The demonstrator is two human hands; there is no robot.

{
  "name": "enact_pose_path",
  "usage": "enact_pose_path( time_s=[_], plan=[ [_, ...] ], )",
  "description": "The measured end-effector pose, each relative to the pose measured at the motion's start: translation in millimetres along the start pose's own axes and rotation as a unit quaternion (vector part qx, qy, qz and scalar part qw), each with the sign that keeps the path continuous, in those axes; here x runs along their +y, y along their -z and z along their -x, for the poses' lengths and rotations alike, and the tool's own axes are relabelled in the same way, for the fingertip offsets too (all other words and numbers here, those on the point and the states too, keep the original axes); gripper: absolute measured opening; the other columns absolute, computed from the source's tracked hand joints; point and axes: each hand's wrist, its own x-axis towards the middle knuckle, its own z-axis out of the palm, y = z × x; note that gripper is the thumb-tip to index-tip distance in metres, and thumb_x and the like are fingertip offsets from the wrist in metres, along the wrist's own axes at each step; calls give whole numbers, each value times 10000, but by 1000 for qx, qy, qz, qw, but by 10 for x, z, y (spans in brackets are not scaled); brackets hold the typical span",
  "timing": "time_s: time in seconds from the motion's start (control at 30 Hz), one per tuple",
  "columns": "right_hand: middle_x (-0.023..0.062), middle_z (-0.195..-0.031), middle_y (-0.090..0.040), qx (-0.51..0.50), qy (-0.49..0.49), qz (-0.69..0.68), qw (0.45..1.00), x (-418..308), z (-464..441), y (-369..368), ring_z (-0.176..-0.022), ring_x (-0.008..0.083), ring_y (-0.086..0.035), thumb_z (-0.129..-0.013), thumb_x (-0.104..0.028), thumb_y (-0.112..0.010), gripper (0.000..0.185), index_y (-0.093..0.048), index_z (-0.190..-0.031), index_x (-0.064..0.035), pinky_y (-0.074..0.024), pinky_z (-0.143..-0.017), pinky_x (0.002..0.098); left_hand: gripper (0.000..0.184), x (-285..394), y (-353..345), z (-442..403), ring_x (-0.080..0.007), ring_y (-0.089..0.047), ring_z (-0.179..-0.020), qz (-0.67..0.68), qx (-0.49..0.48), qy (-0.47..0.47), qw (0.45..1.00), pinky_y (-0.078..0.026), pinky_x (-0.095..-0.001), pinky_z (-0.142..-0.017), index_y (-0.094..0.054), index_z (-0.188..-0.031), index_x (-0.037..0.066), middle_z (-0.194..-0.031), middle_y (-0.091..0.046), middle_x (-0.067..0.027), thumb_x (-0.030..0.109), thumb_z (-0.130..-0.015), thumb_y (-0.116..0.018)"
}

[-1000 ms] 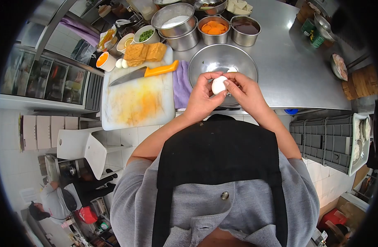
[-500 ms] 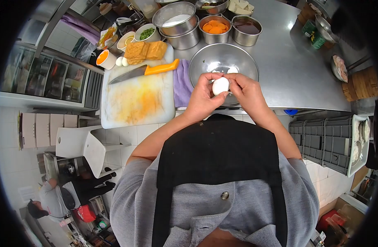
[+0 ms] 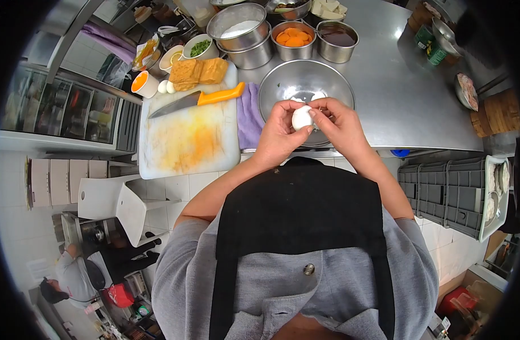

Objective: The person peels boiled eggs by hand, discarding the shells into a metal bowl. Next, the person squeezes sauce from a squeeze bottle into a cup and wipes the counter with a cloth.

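Note:
A white egg [image 3: 302,118] is held between my two hands over the near side of a wide steel bowl [image 3: 277,79]. My left hand [image 3: 281,133] is wrapped round its left side, thumb below. My right hand [image 3: 339,123] grips its right side, with the thumb on the surface. White pieces [image 3: 318,97] lie in the bowl behind my fingers. Left of the bowl, a purple cloth [image 3: 249,116] lies beside a white cutting board [image 3: 158,156] that bears a knife with a yellow handle [image 3: 221,94], brown fried blocks [image 3: 198,73] and two white eggs [image 3: 166,86].
Behind the bowl stand steel pots with orange slices [image 3: 294,38], dark liquid [image 3: 337,37] and white powder [image 3: 239,28]. Chopped greens [image 3: 200,47] are at the back left. A grey crate [image 3: 441,192] stands at the right; another person [image 3: 73,272] is far off at the lower left.
The egg has turned slightly between my fingers, and my right thumb has shifted over its surface. Both hands stay over the bowl's near side.

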Motion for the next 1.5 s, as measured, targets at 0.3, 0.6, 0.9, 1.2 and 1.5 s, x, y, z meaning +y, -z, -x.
enact_pose_path(
  time_s=[0.3, 0.6, 0.9, 1.2, 1.5],
  plan=[
    [150, -882, -654, 30, 118, 110, 986, -23, 7, -18, -806, 300, -638, -892, -80, -601, 148, -651, -999, 9, -503, -707, 357, 435, 41, 8, 19, -111, -536, -1025, 2, 16, 54, 998, -461, -255, -871, -413, -1204, 22, -1141, -521, -68, -63, -835, -626],
    [150, -893, -653, 61, 130, 97, 985, 46, 0, -34, -803, 298, -640, -893, -54, -590, 120, -650, -982, -2, -506, -697, 352, 408, -28, 52, 7, -152, -548, -1082, 60, 26, 59, 996, -474, -287, -917, -424, -1209, 18, -1166, -536, -96, -67, -850, -598],
    [161, -915, -653, 106, 113, 102, 983, 211, -53, 76, -813, 313, -643, -893, -47, -589, 119, -651, -985, -6, -508, -703, 351, 372, 67, 126, -29, -255, -537, -1180, 215, 19, 99, 971, -405, -363, -1074, -401, -1271, -6, -1239, -534, -134, 65, -924, -515],
    [168, -975, -658, 65, 223, 206, 951, 125, -43, 132, -844, 314, -649, -892, -108, -607, 191, -642, -1013, 35, -518, -747, 347, 382, 78, 93, -21, -205, -559, -1132, 212, 5, 149, 966, -450, -344, -1023, -436, -1273, -3, -1209, -537, -113, 73, -929, -583],
    [163, -950, -651, 16, 91, 85, 992, -77, 65, 39, -816, 271, -660, -883, -95, -601, 211, -643, -1055, 21, -524, -722, 341, 363, 51, 68, -14, -185, -561, -1127, 139, 9, 142, 980, -481, -363, -995, -458, -1261, 34, -1206, -554, -101, 69, -928, -597]
  ],
)
